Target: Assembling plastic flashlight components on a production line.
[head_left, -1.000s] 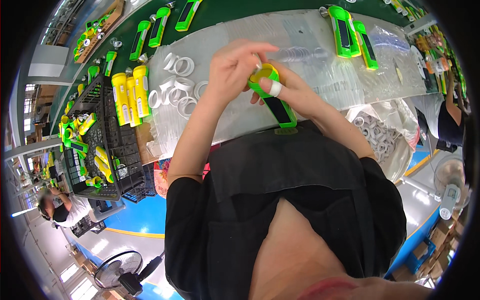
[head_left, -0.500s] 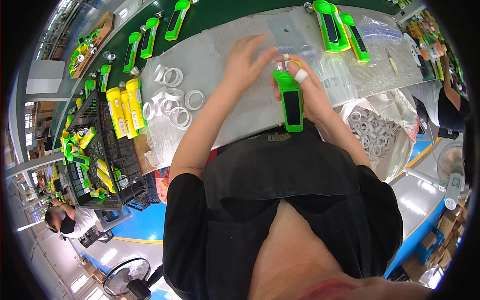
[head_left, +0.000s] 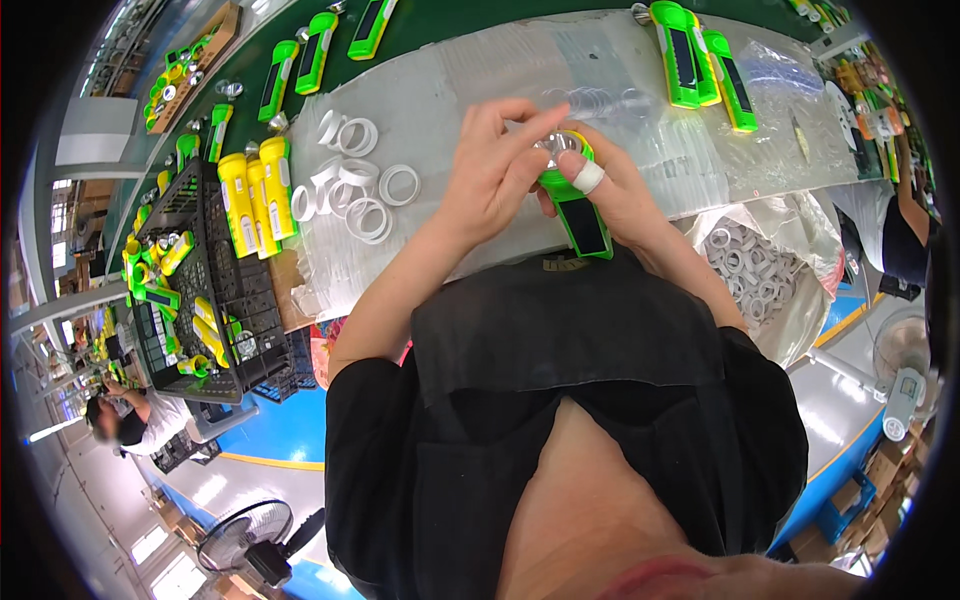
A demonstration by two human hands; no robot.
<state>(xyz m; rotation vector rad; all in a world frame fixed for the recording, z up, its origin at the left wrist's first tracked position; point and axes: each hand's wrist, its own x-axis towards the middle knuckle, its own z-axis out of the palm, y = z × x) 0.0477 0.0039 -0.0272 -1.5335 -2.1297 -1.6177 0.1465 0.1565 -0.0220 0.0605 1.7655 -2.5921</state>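
Above the front of the worktable, my right hand (head_left: 605, 185), with white tape on its thumb, is closed round a green flashlight (head_left: 582, 225). A dark panel runs along the flashlight's body, and its head is tilted up toward me. The shiny reflector (head_left: 558, 148) shows at the head, inside a yellow rim. My left hand (head_left: 495, 165) is at the head's left side, thumb and fingers curled in against the reflector and its edge. Its fingers partly hide the head. Several white rings (head_left: 368, 218) lie on the plastic-covered table (head_left: 420, 110) to the left.
Yellow flashlights (head_left: 255, 200) stand by a black crate (head_left: 215, 290) at left. Green flashlights (head_left: 680, 60) lie at the far right and far left. Clear discs (head_left: 600, 102) lie beyond my hands. An open sack (head_left: 750, 270) of white rings is at right. A co-worker (head_left: 140, 420) is at left.
My left hand has come down and right, from apart above the flashlight to its head. The flashlight has tilted slightly, and my right thumb has moved onto the rim.
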